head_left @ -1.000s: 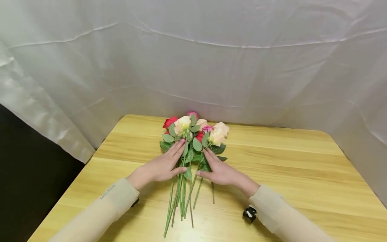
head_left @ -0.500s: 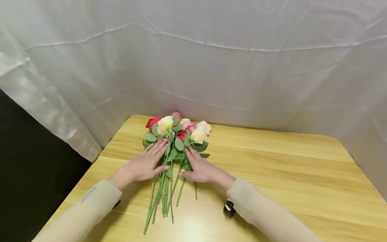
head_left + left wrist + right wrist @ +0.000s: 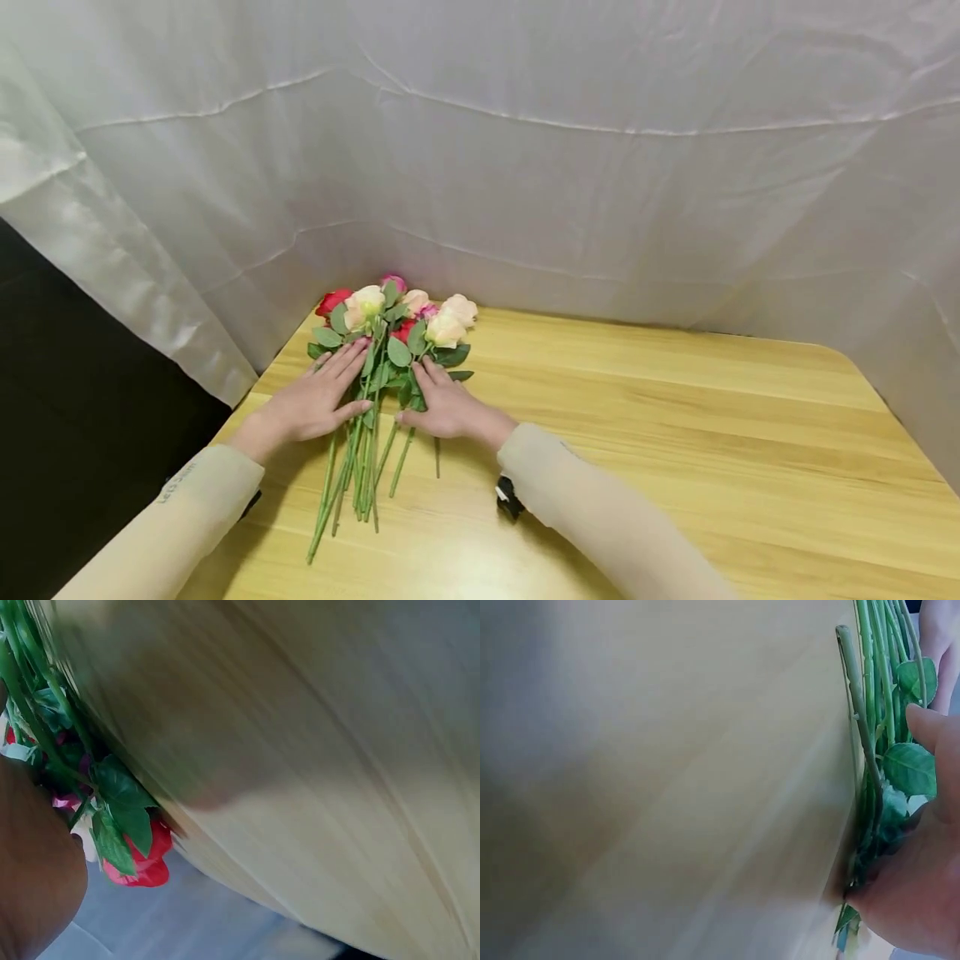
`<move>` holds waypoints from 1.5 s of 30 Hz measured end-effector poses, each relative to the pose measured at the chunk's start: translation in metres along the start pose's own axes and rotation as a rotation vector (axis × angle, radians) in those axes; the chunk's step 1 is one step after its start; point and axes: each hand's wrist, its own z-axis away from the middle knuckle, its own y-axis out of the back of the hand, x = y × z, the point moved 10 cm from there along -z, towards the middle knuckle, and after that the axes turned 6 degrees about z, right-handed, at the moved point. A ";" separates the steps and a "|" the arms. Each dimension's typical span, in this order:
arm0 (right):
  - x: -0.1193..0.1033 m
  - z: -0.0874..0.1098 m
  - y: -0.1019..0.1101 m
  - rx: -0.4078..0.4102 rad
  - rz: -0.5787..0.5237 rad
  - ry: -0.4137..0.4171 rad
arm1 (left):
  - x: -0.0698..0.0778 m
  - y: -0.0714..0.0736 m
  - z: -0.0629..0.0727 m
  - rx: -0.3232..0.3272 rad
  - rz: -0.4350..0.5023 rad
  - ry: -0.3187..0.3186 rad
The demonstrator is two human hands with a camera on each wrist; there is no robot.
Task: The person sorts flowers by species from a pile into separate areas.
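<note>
A loose bunch of long-stemmed roses lies on the table, blooms toward the back. Among them are a red rose (image 3: 332, 302), a cream rose (image 3: 363, 307), pale peach roses (image 3: 447, 327) and a magenta rose (image 3: 393, 284). Green stems (image 3: 365, 475) fan toward the front. My left hand (image 3: 318, 402) rests on the bunch's left side, fingers extended. On the right side my right hand (image 3: 450, 407) lies with straight fingers against the leaves. In the left wrist view, a red bloom (image 3: 150, 859) shows beyond the hand. Cut stems (image 3: 866, 712) run beside the thumb in the right wrist view.
The wooden table (image 3: 675, 433) extends far to the right of the flowers. Its left edge is close to my left forearm. A pale curtain (image 3: 525, 192) hangs behind, near the blooms, and a dark area (image 3: 90, 400) lies to the left.
Both hands and the whole bunch of roses have slid left across the table, nearer its back left corner. The fingers keep their straight pose. The head view has shifted slightly.
</note>
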 end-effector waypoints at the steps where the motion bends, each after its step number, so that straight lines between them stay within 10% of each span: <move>1: -0.002 -0.005 -0.001 0.005 0.001 -0.003 | -0.005 0.001 0.001 -0.001 -0.003 0.012; 10: -0.010 -0.030 -0.002 0.019 -0.014 -0.012 | -0.032 0.010 0.007 0.010 -0.037 0.069; 36: -0.010 -0.003 0.020 0.073 -0.162 0.093 | -0.023 0.033 0.009 0.234 0.114 0.136; 45: -0.014 0.007 0.013 0.038 -0.166 0.113 | -0.024 0.025 0.005 0.221 0.195 0.158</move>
